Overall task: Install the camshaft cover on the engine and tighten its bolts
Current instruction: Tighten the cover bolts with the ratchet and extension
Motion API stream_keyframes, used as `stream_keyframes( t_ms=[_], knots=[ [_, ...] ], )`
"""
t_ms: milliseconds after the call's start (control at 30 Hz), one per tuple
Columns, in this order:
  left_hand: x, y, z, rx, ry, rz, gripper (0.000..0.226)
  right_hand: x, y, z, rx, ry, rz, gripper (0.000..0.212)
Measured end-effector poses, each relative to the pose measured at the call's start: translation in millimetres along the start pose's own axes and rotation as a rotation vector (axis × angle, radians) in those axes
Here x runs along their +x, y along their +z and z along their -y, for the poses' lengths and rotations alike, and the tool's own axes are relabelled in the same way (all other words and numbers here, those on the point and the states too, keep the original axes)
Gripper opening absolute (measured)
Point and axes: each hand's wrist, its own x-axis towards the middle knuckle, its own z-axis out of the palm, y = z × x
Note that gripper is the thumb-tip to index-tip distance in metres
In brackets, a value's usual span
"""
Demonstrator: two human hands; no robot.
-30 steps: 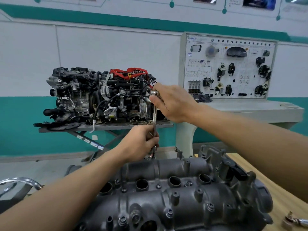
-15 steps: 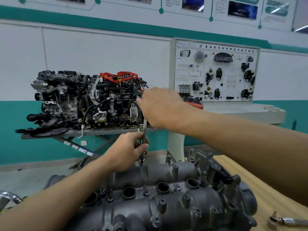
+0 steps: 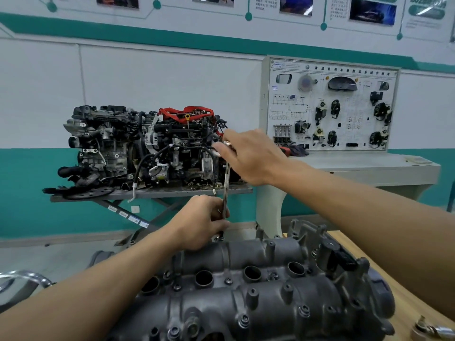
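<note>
Left hand (image 3: 202,221) clamps the slim steel extension driver (image 3: 226,190) low, right hand (image 3: 251,156) pinches its top; keep it plumb over the grey cast-aluminium camshaft cover (image 3: 258,291)'s far-edge bolt.

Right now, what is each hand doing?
Left hand: closed around the lower shaft of the tool, just above the cover.
Right hand: fingers pinching the tool's top end.
</note>
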Motion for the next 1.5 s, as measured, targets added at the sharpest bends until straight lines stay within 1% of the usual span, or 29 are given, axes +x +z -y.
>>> stream_keyframes(
  t_ms=[200,400,467,567,633,900,1000,1167,1267,1400,1500],
  knots=[
    [-1.5,2.7,0.7,-0.009,0.008,-0.008,0.009,-5.1,-2.1,1.6,-0.108,-0.019,-0.047,0.037],
    [2.0,-0.3,0.9,-0.061,-0.02,0.001,0.012,5.4,8.5,-6.0,-0.077,0.062,0.054,0.039],
    [1.4,1.3,-0.2,-0.038,-0.008,-0.018,0.012,3.2,6.2,-6.6,-0.09,0.057,0.043,0.037],
    [0.4,3.3,0.2,-0.019,0.013,-0.03,0.012,-5.6,0.1,-5.4,-0.086,-0.006,-0.031,0.036],
    [0.0,3.4,1.1,-0.021,0.009,-0.033,0.014,-7.7,-1.6,-5.0,-0.103,-0.025,-0.046,0.036],
    [2.2,2.0,0.4,-0.088,-0.034,-0.021,0.018,8.6,12.0,-9.4,-0.036,0.1,0.065,0.033],
    [0.2,3.9,-2.4,-0.055,-0.012,-0.036,0.017,3.9,4.6,-9.6,-0.028,0.091,0.056,0.034],
    [-3.4,5.2,0.6,-0.033,0.025,-0.047,0.019,-8.3,-3.9,-10.6,-0.055,0.002,-0.006,0.033],
    [-1.3,4.8,2.8,-0.062,0.013,-0.039,0.019,-4.6,2.1,-14.6,-0.05,0.028,-0.002,0.033],
    [2.2,3.9,1.7,-0.08,-0.003,-0.046,0.018,6.2,10.8,-13.2,-0.022,0.095,0.078,0.033],
    [0.4,3.6,0.3,-0.065,0.001,-0.043,0.021,4.2,7.3,-13.6,0.005,0.086,0.056,0.035]
  ],
)
